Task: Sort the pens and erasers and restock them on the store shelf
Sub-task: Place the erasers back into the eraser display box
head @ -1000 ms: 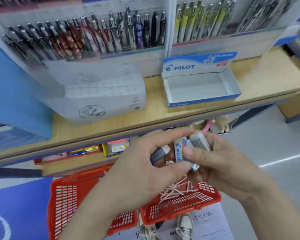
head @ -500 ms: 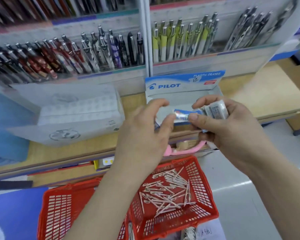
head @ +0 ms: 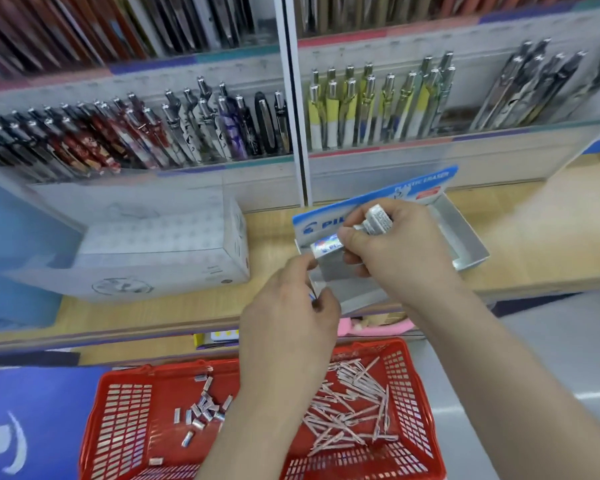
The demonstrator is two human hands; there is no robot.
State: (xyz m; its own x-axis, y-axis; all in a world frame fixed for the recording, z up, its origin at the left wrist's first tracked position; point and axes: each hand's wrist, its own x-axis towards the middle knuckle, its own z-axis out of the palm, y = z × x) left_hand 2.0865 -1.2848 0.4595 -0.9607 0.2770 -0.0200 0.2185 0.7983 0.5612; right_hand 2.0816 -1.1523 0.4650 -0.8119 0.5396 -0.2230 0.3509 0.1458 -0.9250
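My right hand grips two erasers over the open Pilot eraser box on the wooden shelf: a blue-and-white Pilot eraser sticking out to the left and a barcode-wrapped eraser above it. My left hand is just below, fingers curled around a small eraser of which only a blue sliver shows; its forefinger tip touches the Pilot eraser. Below, a red basket holds several loose erasers, and another red basket holds several wrapped pens.
A white carton lies on the wooden shelf left of the Pilot box. Racks of upright pens fill the display behind. A blue panel stands at the left. Grey floor lies to the right.
Both hands rose from over the baskets to the Pilot box on the shelf, carrying the erasers. The view tilted, so the basket with loose erasers now shows.
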